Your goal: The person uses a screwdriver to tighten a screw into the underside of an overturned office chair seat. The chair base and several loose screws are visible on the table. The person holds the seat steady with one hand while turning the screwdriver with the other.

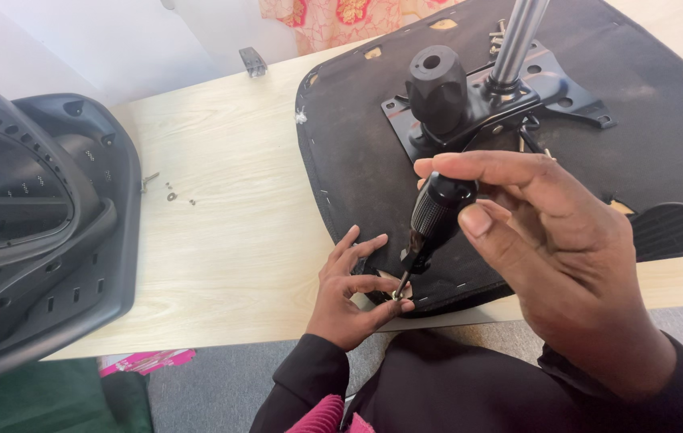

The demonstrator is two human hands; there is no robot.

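My right hand (554,248) grips a short black screwdriver (436,216) by its ribbed handle, tip pointing down at the near edge of an upturned black office-chair seat (357,152). My left hand (353,293) rests at that edge, with thumb and fingers pinched around the screwdriver's tip, where a small screw seems to sit. On the seat's underside is a black metal mechanism plate (470,112) with a round black knob (436,84) and a shiny gas-lift cylinder (514,40).
The seat lies on a light wooden table (229,224). A black plastic chair back (36,216) lies at the left. Small loose screws (171,195) sit on the table beside it. A black armrest pad (670,231) shows at the right. Grey carpet lies below.
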